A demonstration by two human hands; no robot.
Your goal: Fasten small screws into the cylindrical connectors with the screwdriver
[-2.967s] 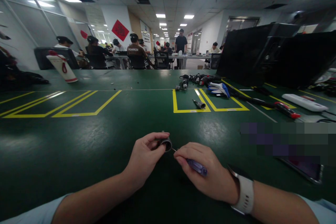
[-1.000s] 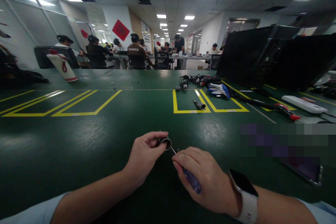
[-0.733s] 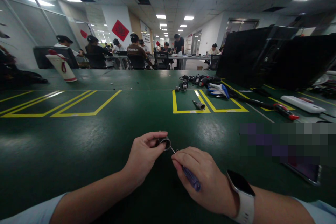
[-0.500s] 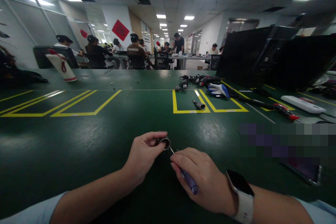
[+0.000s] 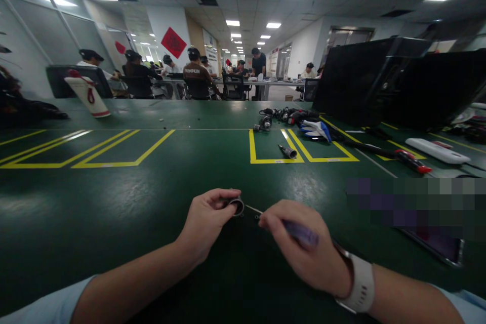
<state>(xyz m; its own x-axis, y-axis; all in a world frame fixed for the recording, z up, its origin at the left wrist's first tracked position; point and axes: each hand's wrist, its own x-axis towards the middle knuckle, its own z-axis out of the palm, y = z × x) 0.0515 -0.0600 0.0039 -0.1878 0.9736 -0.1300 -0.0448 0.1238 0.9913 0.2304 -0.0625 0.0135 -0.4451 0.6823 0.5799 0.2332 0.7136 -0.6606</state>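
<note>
My left hand is closed on a grey metal ring-shaped housing, its round opening turned toward me. In my right hand, closed, is a screwdriver with a translucent purple handle. Its thin shaft points left, the tip just short of the housing's right side. A small dark ring-like part shows by my right fingertips; whether I touch it I cannot tell. Both hands are over the green tabletop.
A cone-tipped metal part lies in a yellow-taped box. Behind are several dark tool parts, blue-white gloves and a red-black tool. A phone lies right, a white cup stands far left. People sit at distant desks.
My right hand has shifted right and turned, drawing the screwdriver's tip away from the housing and swinging its handle rightward. My left hand holds the housing nearly still.
</note>
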